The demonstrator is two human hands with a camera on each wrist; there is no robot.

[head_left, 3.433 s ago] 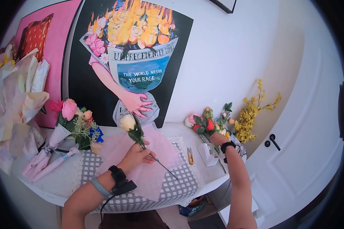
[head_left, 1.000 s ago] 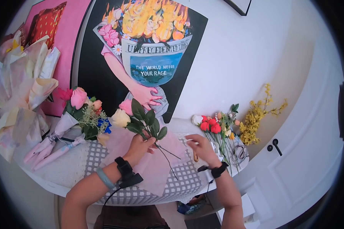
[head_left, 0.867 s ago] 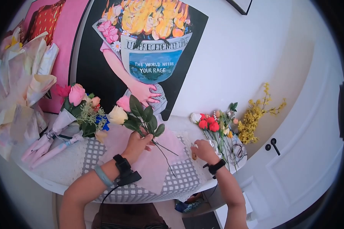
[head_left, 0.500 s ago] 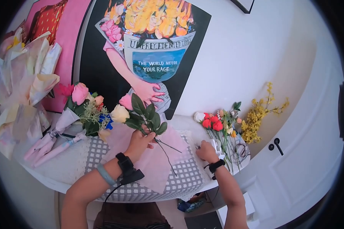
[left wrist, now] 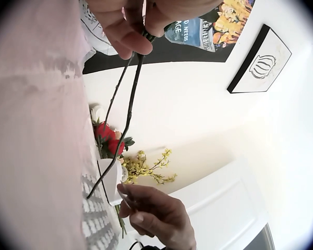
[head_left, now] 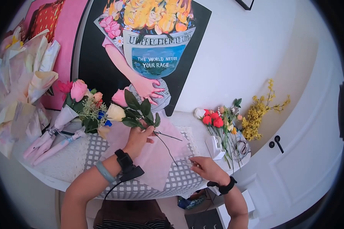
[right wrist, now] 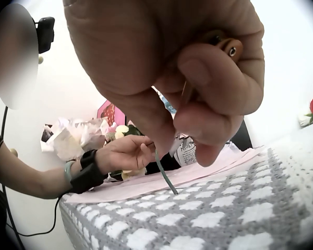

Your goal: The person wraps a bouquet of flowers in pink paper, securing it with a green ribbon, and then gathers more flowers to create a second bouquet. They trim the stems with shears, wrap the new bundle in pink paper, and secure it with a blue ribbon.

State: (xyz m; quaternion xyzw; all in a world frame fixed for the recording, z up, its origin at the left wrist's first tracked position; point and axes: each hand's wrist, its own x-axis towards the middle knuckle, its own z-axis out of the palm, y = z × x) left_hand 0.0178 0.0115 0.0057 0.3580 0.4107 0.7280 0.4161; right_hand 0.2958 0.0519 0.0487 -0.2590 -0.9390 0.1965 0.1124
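My left hand (head_left: 137, 144) pinches the stems of a cream rose (head_left: 115, 113) and a pink rose (head_left: 119, 98), just under their dark green leaves. Two thin stems (left wrist: 130, 107) stick out below the fingers and spread apart in the left wrist view. My right hand (head_left: 209, 170) is over the right part of the checked cloth, close to the stem ends. Curled in its fingers is a small pair of thread snips (right wrist: 232, 48) with an orange-brown handle, mostly hidden by the fingers. Pink wrapping mesh (head_left: 149, 171) lies beneath the left hand.
A white tape dispenser (head_left: 215, 148) stands right of the cloth, beside several loose flowers (head_left: 217, 122) and yellow blossom sprays (head_left: 256, 114). Wrapped bouquets (head_left: 78, 95) lie at the left. Paintings (head_left: 160, 68) lean on the wall behind; a door (head_left: 294, 168) is at right.
A pink rose has joined the cream one in my left hand. My right hand moved from the loose flowers to the snips, picked them up, and came toward the front of the cloth.
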